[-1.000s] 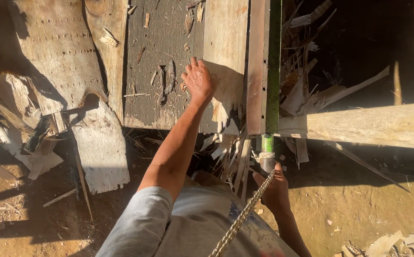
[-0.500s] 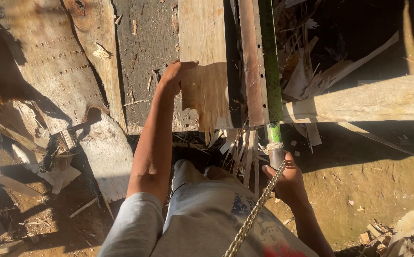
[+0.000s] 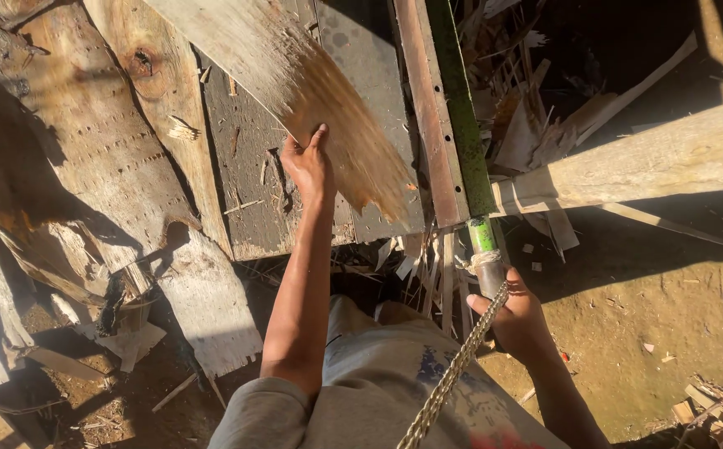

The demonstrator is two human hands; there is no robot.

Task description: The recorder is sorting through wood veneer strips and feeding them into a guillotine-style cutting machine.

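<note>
My left hand (image 3: 309, 166) grips the near edge of a thin, ragged sheet of wood veneer (image 3: 328, 116), which lies tilted across a dark grey board (image 3: 249, 158). My right hand (image 3: 515, 320) is closed around the green and grey handle (image 3: 486, 258) of a long lever. That lever's green bar (image 3: 457, 100) runs away from me along a rusty metal rail (image 3: 424, 116). A metal chain (image 3: 453, 370) hangs from near my right hand down across my lap.
Pale, knotted wooden planks (image 3: 87, 166) lie overlapping at the left. A thick timber beam (image 3: 644, 162) crosses at the right. Splinters and veneer scraps (image 3: 544, 108) are piled behind the lever. Bare earth (image 3: 652, 316) lies at the lower right.
My left hand has taken hold of the veneer sheet and swung it leftward, so it now lies tilted over the dark board. My right hand stays on the lever handle.
</note>
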